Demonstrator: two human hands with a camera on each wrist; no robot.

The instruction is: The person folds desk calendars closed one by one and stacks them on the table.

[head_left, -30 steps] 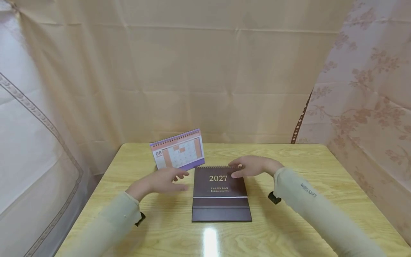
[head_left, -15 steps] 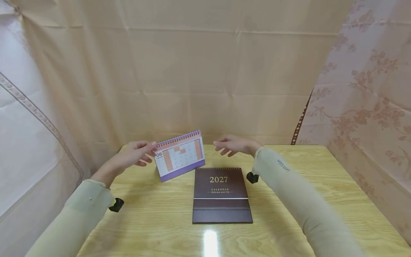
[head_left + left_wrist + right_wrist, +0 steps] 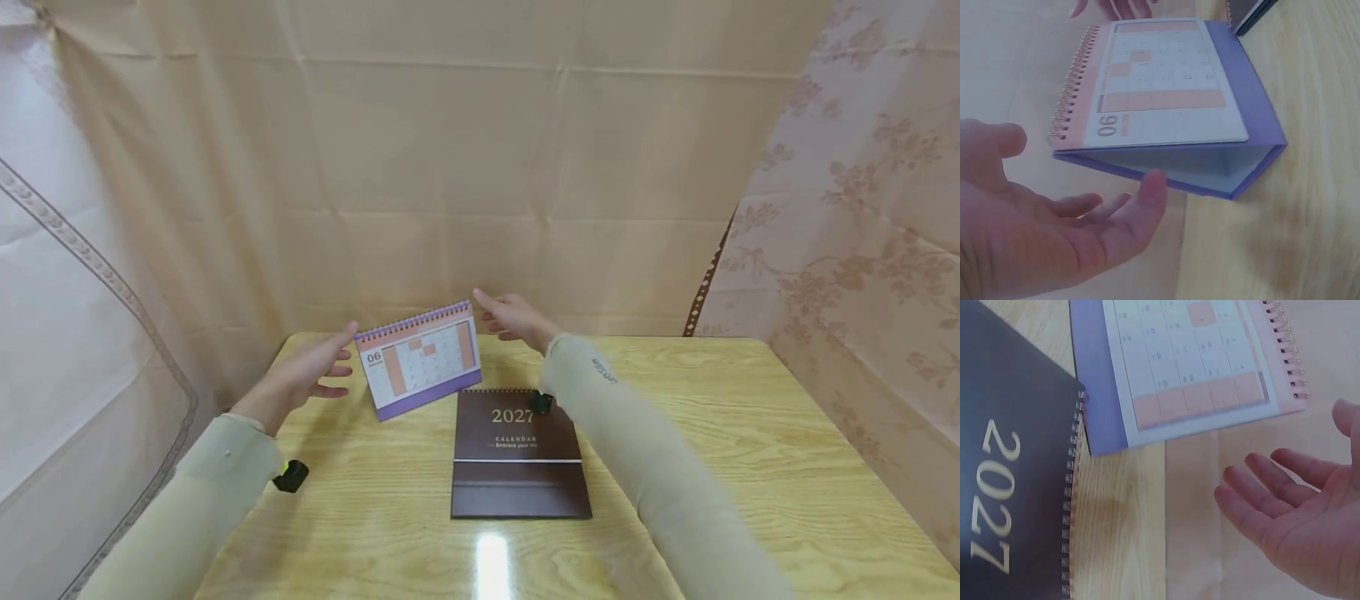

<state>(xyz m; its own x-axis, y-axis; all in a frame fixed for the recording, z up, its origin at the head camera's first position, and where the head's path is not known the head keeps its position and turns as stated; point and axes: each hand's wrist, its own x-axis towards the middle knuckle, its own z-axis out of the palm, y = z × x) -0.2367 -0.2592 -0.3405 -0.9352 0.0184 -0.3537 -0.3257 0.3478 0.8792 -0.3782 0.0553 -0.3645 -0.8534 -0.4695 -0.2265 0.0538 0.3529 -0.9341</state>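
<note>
A purple-edged desk calendar (image 3: 420, 358) showing "06" stands tilted up like a tent at the back of the table. My left hand (image 3: 311, 371) is beside its left end, fingers spread. In the left wrist view one fingertip (image 3: 1154, 181) overlaps the calendar's open side; contact I cannot tell. Off the right end, my right hand (image 3: 517, 321) has its fingers extended, and the right wrist view shows a gap between them and the calendar. A dark brown "2027" calendar (image 3: 517, 492) stands in front, partly covered by the right wrist's black camera.
Both calendars are on a light wood-grain table (image 3: 675, 433). A beige cloth (image 3: 420, 167) hangs right behind the table's back edge. Patterned cloth (image 3: 862, 250) hangs to the right, and white cloth (image 3: 60, 333) to the left.
Both hands have left the area of the brown calendar and moved up and back to either end of the purple-edged calendar. The right hand has also shifted left. Both calendars look unmoved.
</note>
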